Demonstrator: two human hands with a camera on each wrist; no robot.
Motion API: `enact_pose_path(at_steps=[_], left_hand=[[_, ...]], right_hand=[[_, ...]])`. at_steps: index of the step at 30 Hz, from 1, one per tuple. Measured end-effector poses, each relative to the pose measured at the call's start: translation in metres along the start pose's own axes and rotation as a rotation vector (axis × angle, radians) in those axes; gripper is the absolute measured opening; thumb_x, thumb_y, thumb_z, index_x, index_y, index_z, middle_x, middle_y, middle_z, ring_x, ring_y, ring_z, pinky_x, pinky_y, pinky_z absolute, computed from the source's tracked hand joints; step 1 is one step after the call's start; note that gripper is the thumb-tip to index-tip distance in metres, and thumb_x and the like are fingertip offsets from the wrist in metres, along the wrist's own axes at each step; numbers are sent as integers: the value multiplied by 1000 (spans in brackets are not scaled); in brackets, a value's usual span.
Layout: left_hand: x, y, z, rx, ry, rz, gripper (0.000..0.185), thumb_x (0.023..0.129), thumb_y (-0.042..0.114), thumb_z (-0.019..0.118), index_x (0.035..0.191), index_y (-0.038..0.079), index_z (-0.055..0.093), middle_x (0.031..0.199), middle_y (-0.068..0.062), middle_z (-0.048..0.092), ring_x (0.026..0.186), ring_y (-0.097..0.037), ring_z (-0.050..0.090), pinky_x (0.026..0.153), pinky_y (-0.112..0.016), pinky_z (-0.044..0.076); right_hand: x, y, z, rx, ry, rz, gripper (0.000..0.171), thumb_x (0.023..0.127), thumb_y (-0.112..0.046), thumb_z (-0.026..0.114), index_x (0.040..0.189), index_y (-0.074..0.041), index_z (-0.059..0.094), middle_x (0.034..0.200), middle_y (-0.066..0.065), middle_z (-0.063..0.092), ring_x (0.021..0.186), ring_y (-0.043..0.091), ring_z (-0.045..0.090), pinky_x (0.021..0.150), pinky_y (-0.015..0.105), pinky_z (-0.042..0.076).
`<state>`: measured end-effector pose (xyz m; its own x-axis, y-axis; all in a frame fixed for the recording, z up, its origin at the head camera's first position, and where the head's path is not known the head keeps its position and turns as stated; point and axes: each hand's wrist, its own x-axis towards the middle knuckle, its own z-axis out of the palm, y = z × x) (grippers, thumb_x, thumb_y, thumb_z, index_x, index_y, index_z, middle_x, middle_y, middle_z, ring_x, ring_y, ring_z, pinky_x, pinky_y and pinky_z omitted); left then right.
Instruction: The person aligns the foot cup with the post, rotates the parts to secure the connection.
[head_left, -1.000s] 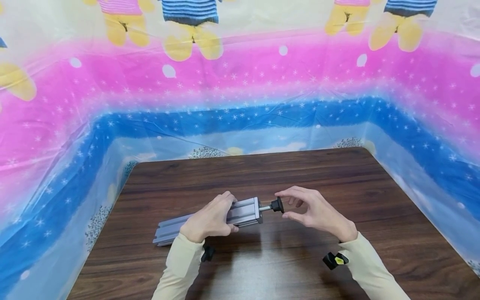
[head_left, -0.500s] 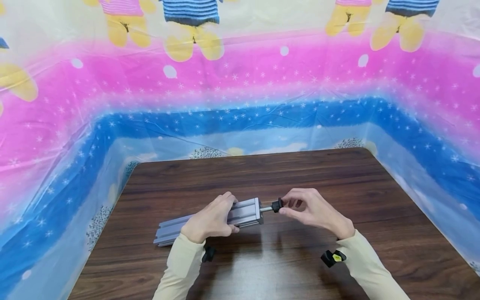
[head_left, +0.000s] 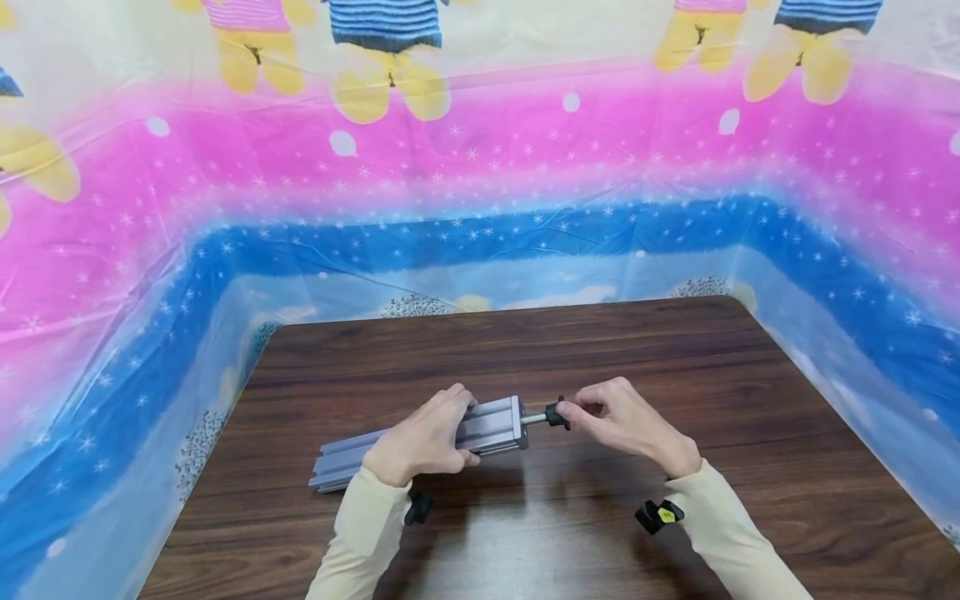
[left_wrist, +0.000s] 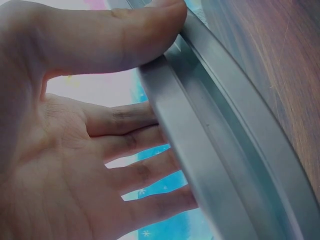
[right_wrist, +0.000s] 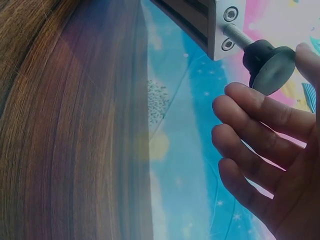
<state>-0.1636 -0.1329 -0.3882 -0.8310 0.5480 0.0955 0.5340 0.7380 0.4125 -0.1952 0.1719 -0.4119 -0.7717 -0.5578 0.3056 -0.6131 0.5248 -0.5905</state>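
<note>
A grey aluminium extrusion (head_left: 487, 427) with long grooves lies at a slant over the table, its left end toward the near left. My left hand (head_left: 416, 437) grips it across the middle; in the left wrist view the thumb (left_wrist: 115, 40) presses one face and the fingers reach the opposite side. From the right end plate (right_wrist: 219, 30), which has two socket screws, sticks out a threaded rod (right_wrist: 239, 36) with a black levelling foot (right_wrist: 272, 70) on its end. My right hand (head_left: 630, 425) pinches that foot's rim with thumb and forefinger, the other fingers loosely bent.
A brown wood-grain table (head_left: 675, 350) lies under both hands. Behind and beside it hangs a pink and blue printed curtain (head_left: 495, 167). Black camera mounts (head_left: 660, 515) sit at both wrists.
My right hand has moved slightly left, from fingers spread around the levelling foot to pinching its rim, and its wrist has turned. The left hand and extrusion have stayed in place.
</note>
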Motion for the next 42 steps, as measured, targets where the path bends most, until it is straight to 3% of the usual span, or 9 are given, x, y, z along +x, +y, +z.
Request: enact_pose_path(at_steps=[4, 7, 8, 11, 14, 23, 34, 42], left_hand=[[0, -1, 0, 3, 1, 1, 52, 75, 18, 86, 115, -2, 60, 99, -5, 55, 86, -19, 48, 80, -37, 45], [0, -1, 0, -1, 3, 4, 52, 75, 18, 86, 115, -2, 60, 99, -6, 54, 86, -19, 47, 80, -37, 45], [0, -1, 0, 1, 5, 7, 52, 74, 17, 86, 115, -2, 60, 99, -6, 54, 86, -19, 47, 80, -37, 45], [0, -2, 0, 3, 11, 5, 52, 74, 17, 87, 115, -2, 60, 99, -6, 54, 86, -19, 47, 80, -37, 45], [0, -2, 0, 7, 14, -2, 52, 73, 17, 87, 115, -2, 60, 99, -5, 54, 87, -19, 48, 80, -37, 46], [0, -1, 0, 0, 13, -15, 52, 73, 16, 87, 114, -2, 61, 99, -6, 55, 88, -19, 49, 82, -38, 47], [0, -2, 0, 13, 27, 3, 52, 71, 17, 87, 112, -1, 61, 98, -5, 55, 87, -19, 50, 82, -38, 47], [0, -2, 1, 16, 28, 8, 50, 71, 16, 87, 111, -1, 61, 97, -5, 54, 87, -19, 49, 82, -38, 47]], right_hand=[[-3, 0, -1, -22, 3, 17, 26, 102, -31, 61, 78, -26, 71, 68, -15, 64, 54, 3, 54, 53, 22, 44], [-6, -1, -4, -42, 24, 6, 10, 96, -34, 69, 94, -25, 72, 80, -14, 67, 64, 3, 57, 59, 22, 48], [-7, -1, -5, -48, 32, -11, 14, 93, -34, 73, 102, -25, 72, 85, -13, 67, 67, 3, 58, 62, 22, 49], [-8, -2, -8, -41, 48, -84, 49, 84, -35, 83, 127, -24, 65, 105, -11, 67, 82, 5, 61, 71, 25, 54], [-7, -2, -8, -40, 54, -166, 64, 80, -32, 87, 137, -23, 60, 114, -11, 66, 87, 7, 61, 74, 26, 55], [-5, -2, -5, -11, 48, -200, 56, 81, -20, 86, 133, -17, 64, 113, -9, 69, 89, 8, 66, 75, 25, 56], [-6, -2, -4, -2, 51, -139, 37, 87, -24, 81, 119, -10, 71, 96, -8, 72, 80, 2, 64, 68, 27, 57], [-4, -3, -1, -17, 41, -49, 11, 92, -35, 74, 98, -25, 76, 85, -16, 71, 69, 0, 62, 62, 23, 53]])
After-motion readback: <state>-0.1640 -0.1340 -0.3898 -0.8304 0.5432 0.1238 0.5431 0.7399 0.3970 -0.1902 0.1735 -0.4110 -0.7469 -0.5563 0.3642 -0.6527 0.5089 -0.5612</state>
